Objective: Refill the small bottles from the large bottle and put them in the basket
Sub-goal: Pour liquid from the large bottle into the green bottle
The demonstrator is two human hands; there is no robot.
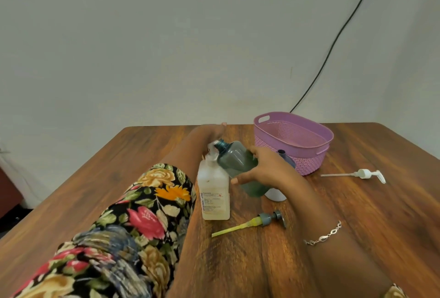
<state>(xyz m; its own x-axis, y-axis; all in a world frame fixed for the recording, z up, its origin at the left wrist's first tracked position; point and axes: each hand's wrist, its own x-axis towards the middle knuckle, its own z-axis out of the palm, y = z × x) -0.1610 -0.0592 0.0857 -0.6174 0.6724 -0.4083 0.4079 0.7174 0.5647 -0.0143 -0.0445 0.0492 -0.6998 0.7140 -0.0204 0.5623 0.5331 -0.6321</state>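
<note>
R hand (259, 166) grips tilted teal bottle (238, 161), neck at pump (212, 149); L hand (209, 132) atop pump, grip unclear. If neck drifts off, liquid spills on bench (357, 226).

A brown wooden table (119, 178) with streaky grain stands against a plain pale wall (166, 35). A thin black cable (332, 43) slants down the wall and passes behind the table's far edge. Dark reddish furniture (9, 185) shows at the left edge
</note>
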